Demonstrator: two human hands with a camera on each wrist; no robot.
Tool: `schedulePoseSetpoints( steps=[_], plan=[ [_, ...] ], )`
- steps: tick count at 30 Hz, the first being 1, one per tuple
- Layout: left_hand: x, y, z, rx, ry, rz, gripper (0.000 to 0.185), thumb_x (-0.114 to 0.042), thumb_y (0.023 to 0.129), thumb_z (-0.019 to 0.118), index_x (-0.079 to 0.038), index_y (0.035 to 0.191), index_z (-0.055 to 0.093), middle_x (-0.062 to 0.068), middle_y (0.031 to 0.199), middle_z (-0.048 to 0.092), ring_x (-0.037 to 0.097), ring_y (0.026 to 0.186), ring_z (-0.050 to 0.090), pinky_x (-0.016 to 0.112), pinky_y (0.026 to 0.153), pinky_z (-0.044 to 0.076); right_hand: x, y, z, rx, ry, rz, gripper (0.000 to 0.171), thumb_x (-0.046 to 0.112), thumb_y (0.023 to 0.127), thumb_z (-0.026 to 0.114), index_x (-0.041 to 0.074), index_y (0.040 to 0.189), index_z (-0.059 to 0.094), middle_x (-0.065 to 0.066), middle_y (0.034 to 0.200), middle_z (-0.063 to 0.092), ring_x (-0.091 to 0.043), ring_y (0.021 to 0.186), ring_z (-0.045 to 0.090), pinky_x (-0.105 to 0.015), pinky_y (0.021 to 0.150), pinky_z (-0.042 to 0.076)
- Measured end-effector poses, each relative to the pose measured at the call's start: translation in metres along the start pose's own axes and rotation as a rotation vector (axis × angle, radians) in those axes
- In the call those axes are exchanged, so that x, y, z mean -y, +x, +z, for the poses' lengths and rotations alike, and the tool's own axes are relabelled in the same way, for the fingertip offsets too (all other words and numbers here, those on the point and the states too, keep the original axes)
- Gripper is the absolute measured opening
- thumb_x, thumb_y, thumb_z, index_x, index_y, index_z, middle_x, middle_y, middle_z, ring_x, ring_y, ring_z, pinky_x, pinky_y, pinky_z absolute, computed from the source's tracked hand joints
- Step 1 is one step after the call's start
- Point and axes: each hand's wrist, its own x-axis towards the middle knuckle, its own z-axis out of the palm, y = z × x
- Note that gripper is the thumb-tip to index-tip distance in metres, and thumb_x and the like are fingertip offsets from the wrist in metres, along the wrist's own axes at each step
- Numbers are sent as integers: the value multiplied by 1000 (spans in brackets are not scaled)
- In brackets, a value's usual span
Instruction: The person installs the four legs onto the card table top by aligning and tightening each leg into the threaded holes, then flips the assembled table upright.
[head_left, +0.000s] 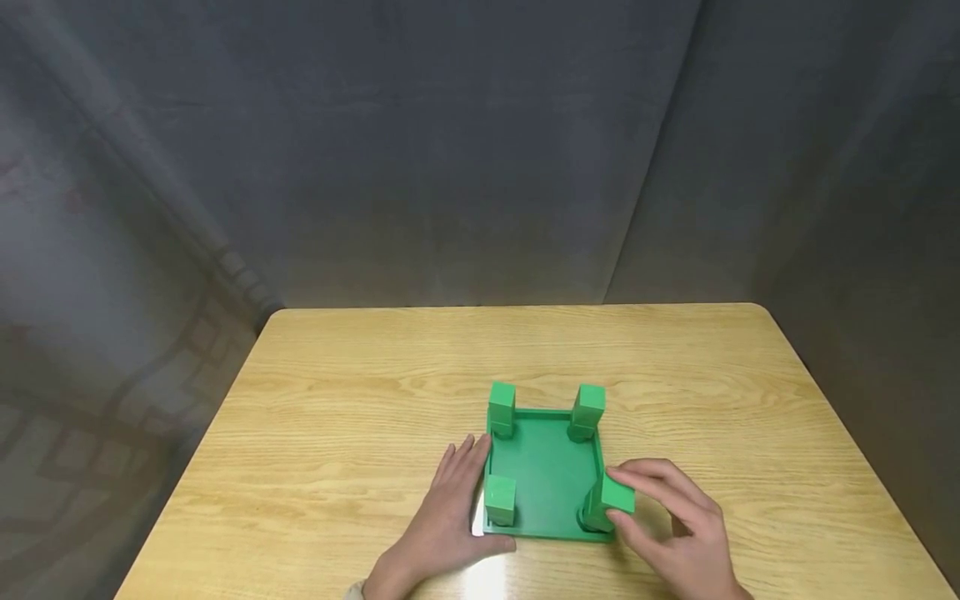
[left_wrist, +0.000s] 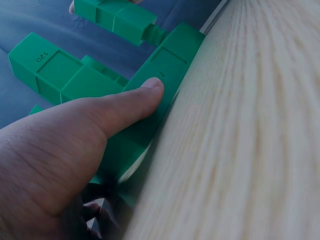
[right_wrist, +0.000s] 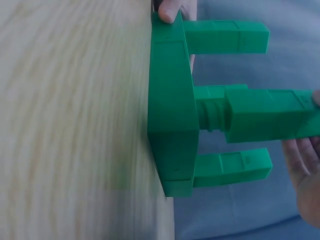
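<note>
A square green base (head_left: 547,475) with a raised rim lies on the table like an upturned toy tabletop, with a green block leg at each corner. My left hand (head_left: 448,508) rests around its near-left corner, fingers straight along the left side, thumb (left_wrist: 145,95) pressing the near side. At the near-right corner my right hand (head_left: 686,525) pinches the top of a leg (head_left: 619,493) between thumb and fingers. Screw thread (right_wrist: 212,115) shows between that leg and the base. The near-left leg (head_left: 500,498), far-left leg (head_left: 502,402) and far-right leg (head_left: 588,406) stand upright.
The light wooden table (head_left: 322,400) extends around the base on every side. Grey cloth (head_left: 450,150) hangs behind the table and along both sides. The table's back edge runs well beyond the base.
</note>
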Motion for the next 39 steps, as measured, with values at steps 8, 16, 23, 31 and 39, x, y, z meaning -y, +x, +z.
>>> schedulePoseSetpoints(
  steps=[8,16,23,31,39],
  plan=[
    [1,0,2,-12,-1,3,134,-62,81,92,-8,178,17,6,183,27,32,171,16,44,140,-1,5,5,0,-6,-3,-32,37,7,99,84,-21,121,73,-20,117,74,-12,117,71,-16,105,57],
    [0,0,2,-28,0,20,134,-63,81,91,-8,178,18,8,183,27,34,171,17,36,139,-5,-2,0,-5,-17,4,-26,37,4,98,85,-22,120,72,-21,118,73,-15,117,70,-16,105,57],
    [1,-1,2,-31,-4,19,135,-63,80,92,-8,178,18,7,184,26,33,171,16,32,139,-7,-2,-3,-5,37,-107,-33,40,14,101,84,-19,121,75,-18,117,73,-12,115,69,-14,103,56],
    [3,-1,2,-25,-9,20,136,-64,80,91,-8,178,17,7,184,24,31,172,14,31,138,-9,-1,-1,0,82,-201,-64,43,23,104,81,-16,122,76,-16,115,71,-11,107,67,-12,97,55],
    [2,-1,3,-51,15,38,134,-64,81,91,-7,178,19,8,183,28,35,170,19,29,138,-8,-1,-5,-4,142,-292,-27,46,30,108,76,-11,128,76,-12,115,70,-10,105,64,-11,95,53]
  ],
)
